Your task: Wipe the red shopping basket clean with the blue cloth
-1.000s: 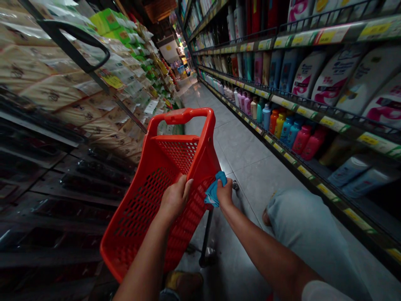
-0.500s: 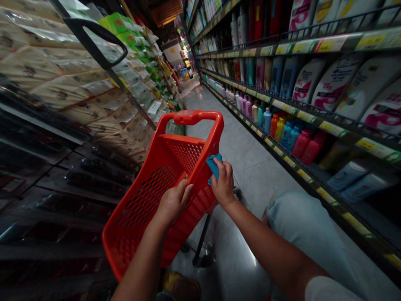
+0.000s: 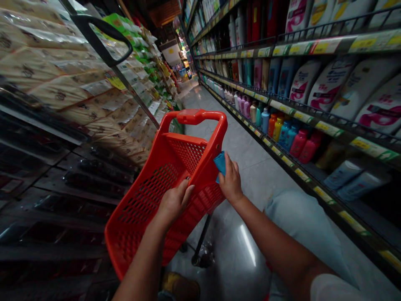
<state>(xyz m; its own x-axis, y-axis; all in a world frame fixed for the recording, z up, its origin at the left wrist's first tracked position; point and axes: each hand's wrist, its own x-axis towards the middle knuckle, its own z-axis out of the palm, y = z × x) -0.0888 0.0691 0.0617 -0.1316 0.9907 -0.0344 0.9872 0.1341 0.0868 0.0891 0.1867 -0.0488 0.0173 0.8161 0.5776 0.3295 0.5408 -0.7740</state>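
The red plastic shopping basket (image 3: 188, 155) sits tilted at six o'clock, the left hand (image 3: 173, 202) closed on its side, the right hand (image 3: 231, 182) pinching a blue cloth (image 3: 220, 166) at its rim. Grey floor tiles (image 3: 225, 129) run toward twelve, between bottle shelves (image 3: 300, 112) at two and wrapped packs (image 3: 62, 94) at ten.

1. Dim overall, with the lower left shelves (image 3: 53, 196) sunk in deep shadow.
2. The far end of the aisle (image 3: 184, 67) is brightest; a pale streak of glare lies on the floor tiles (image 3: 247, 244).
3. Wide-angle distortion bends the right shelf rail (image 3: 313, 119) near the edges, while the red plastic basket (image 3: 138, 213) stays sharp.
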